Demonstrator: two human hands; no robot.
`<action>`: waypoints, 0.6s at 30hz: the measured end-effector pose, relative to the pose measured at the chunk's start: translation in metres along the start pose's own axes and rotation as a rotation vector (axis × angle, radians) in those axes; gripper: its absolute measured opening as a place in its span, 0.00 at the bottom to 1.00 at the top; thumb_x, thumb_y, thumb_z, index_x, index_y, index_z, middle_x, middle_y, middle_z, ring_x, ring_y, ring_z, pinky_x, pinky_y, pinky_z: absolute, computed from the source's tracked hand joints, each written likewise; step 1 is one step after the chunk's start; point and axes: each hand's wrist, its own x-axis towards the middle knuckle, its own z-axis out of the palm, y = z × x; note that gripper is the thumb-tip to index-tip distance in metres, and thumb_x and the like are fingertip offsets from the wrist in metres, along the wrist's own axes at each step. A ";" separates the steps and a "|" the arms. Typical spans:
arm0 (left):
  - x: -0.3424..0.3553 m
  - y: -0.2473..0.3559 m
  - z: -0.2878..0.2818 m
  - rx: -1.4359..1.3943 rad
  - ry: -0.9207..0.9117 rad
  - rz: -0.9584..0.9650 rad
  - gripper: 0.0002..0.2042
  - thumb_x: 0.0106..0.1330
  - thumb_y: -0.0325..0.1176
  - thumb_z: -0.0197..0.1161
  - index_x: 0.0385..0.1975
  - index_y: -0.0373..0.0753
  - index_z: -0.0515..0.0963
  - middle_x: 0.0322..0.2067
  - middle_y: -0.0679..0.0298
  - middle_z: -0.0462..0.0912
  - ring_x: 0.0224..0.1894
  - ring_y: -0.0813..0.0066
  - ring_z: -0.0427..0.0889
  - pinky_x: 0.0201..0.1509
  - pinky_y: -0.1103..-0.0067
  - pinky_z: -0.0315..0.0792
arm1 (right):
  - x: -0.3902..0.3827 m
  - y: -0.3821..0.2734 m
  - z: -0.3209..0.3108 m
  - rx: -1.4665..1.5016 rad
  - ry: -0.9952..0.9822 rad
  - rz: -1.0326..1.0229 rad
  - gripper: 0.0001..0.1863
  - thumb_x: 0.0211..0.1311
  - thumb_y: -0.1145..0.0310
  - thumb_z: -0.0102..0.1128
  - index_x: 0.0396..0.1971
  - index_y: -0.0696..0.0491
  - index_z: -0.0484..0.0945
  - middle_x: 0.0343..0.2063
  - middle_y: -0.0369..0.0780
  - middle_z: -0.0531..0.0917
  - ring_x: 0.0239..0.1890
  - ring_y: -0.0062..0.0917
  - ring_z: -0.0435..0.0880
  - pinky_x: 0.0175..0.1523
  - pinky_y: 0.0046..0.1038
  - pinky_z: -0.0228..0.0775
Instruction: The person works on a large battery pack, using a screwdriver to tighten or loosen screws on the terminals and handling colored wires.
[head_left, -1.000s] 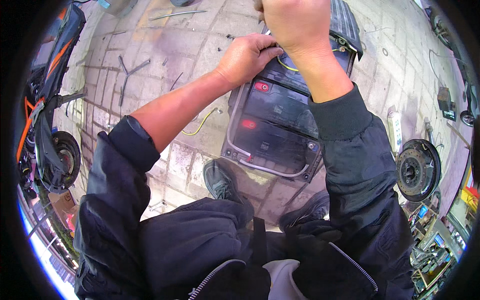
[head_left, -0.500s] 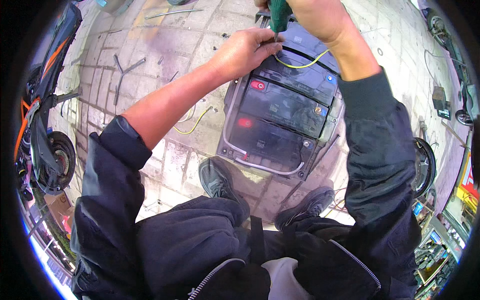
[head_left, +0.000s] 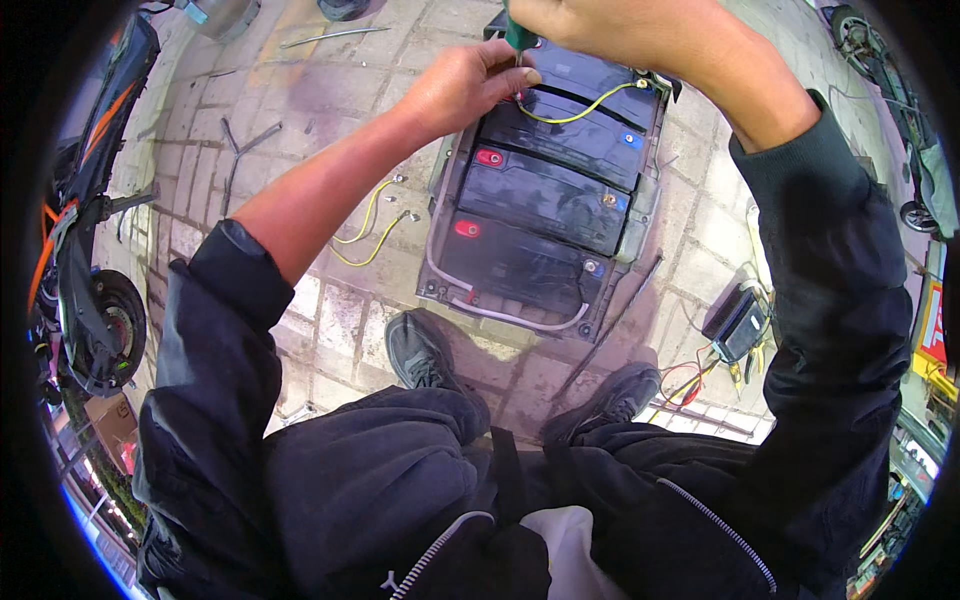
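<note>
Right hand wraps green screwdriver over battery tray's far left end, rigid, probably light, best held by handle; left hand beside its shaft, can't tell if pinching.

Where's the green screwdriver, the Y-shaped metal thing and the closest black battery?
Green screwdriver point(head_left: 519, 37): head view, on its handle.
Y-shaped metal thing point(head_left: 238, 154): head view, where its arms meet.
Closest black battery point(head_left: 518, 266): head view, middle of its top.

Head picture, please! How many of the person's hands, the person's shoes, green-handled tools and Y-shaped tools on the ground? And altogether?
Left hand and right hand: 2
Shoes: 2
Green-handled tool: 1
Y-shaped tool: 1
Total: 6
</note>
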 end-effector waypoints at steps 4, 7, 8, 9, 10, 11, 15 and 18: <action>-0.003 -0.006 -0.005 0.063 -0.055 0.043 0.13 0.69 0.38 0.65 0.42 0.33 0.83 0.31 0.64 0.86 0.36 0.83 0.81 0.44 0.81 0.75 | -0.001 -0.011 -0.002 0.023 0.009 0.022 0.09 0.57 0.69 0.57 0.34 0.58 0.78 0.32 0.51 0.83 0.38 0.47 0.82 0.44 0.40 0.73; -0.002 0.006 -0.006 0.085 -0.082 -0.014 0.13 0.70 0.38 0.61 0.42 0.33 0.81 0.32 0.62 0.86 0.35 0.73 0.83 0.43 0.76 0.76 | 0.002 -0.012 -0.002 -0.038 -0.039 0.215 0.09 0.56 0.69 0.56 0.34 0.58 0.79 0.30 0.52 0.82 0.36 0.48 0.82 0.43 0.41 0.74; -0.003 0.009 -0.006 0.062 -0.080 -0.035 0.13 0.71 0.38 0.59 0.41 0.33 0.81 0.32 0.61 0.86 0.35 0.67 0.84 0.42 0.73 0.76 | 0.001 -0.007 0.001 -0.037 0.003 0.154 0.09 0.56 0.68 0.57 0.33 0.58 0.79 0.28 0.52 0.82 0.35 0.48 0.82 0.41 0.42 0.74; 0.000 0.001 -0.003 0.035 -0.053 0.046 0.13 0.70 0.39 0.60 0.41 0.34 0.81 0.31 0.61 0.86 0.34 0.68 0.84 0.42 0.74 0.76 | 0.000 -0.005 0.002 -0.022 0.047 0.101 0.09 0.56 0.68 0.57 0.33 0.58 0.79 0.27 0.52 0.82 0.34 0.48 0.82 0.40 0.42 0.74; 0.001 -0.006 0.000 0.007 -0.026 0.124 0.13 0.70 0.39 0.61 0.42 0.34 0.81 0.30 0.61 0.86 0.34 0.69 0.84 0.42 0.74 0.76 | 0.000 -0.004 0.004 -0.003 0.090 0.047 0.09 0.56 0.68 0.57 0.32 0.58 0.79 0.27 0.52 0.82 0.34 0.48 0.82 0.40 0.42 0.74; 0.001 -0.013 0.002 -0.020 0.001 0.202 0.14 0.70 0.40 0.61 0.42 0.34 0.81 0.30 0.61 0.86 0.33 0.69 0.84 0.42 0.74 0.76 | 0.000 -0.005 0.005 -0.001 0.081 0.057 0.09 0.56 0.68 0.57 0.32 0.58 0.79 0.27 0.51 0.82 0.34 0.48 0.82 0.40 0.42 0.74; 0.003 0.002 -0.002 0.140 -0.080 0.008 0.14 0.69 0.40 0.63 0.40 0.34 0.82 0.29 0.61 0.86 0.33 0.70 0.84 0.41 0.75 0.76 | 0.000 -0.006 0.001 -0.051 -0.046 0.223 0.09 0.56 0.69 0.56 0.32 0.58 0.79 0.29 0.52 0.83 0.35 0.48 0.82 0.41 0.41 0.74; 0.003 0.003 -0.004 0.070 -0.052 -0.013 0.13 0.68 0.40 0.63 0.39 0.35 0.82 0.29 0.59 0.86 0.32 0.69 0.84 0.40 0.74 0.75 | 0.001 -0.011 -0.003 -0.058 -0.019 0.141 0.09 0.56 0.69 0.56 0.32 0.58 0.79 0.30 0.52 0.83 0.36 0.48 0.82 0.41 0.42 0.74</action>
